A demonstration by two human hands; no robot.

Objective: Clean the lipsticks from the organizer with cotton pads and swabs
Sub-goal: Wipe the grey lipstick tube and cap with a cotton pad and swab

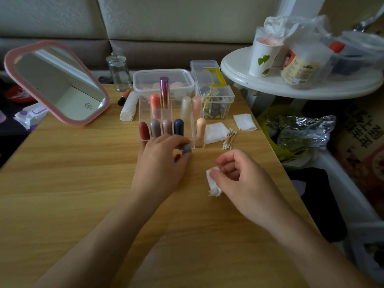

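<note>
**Grey lipstick: in hand, ready for wiping**

**Item.** Grey lipstick (186, 149), held just above the tabletop (83, 163), right in front of the organizer (189, 129). Only its rounded end shows; the fingers hide the rest.

**Grip.** The left hand (160, 163) has its fingers curled round the lipstick. The right hand (239, 177) pinches a folded pad (213, 182) between thumb and fingertips, near the lipstick but not touching it.

**Handling (judged).**
- The lipstick is probably light and rigid, with a smooth shell likely to slip or roll if laid down.
- Best held round the barrel, leaving the end free for the pad.
- If uncapped, the bullet would be soft and smear easily.
- The pad is soft and limp, and frays at its lower edge.

**Organizer.** Clear and compartmented, standing toward the far edge of the tabletop.
- Front row: red (144, 130), mauve (155, 127), dusty pink (167, 126), navy (179, 126) and peach (201, 132) lipsticks, all upright.
- There is an empty slot between navy and peach, probably the grey one's place.
- Behind them: coral (155, 108), metallic purple (164, 91), cream (186, 107) and pale pink (196, 107).

**Supplies.** A spare pad (215, 133) touches the organizer's right side. The swabs (228, 138) lie in a bundle beside it. Another pad (244, 121) sits by the right edge.

**Surroundings.**
- Pink mirror (56, 83) at the far left corner.
- Glass jar (118, 72), tub (164, 81) and clip box (214, 94) along the far edge.
- Rolled cloth (129, 107) left of the organizer.
</note>
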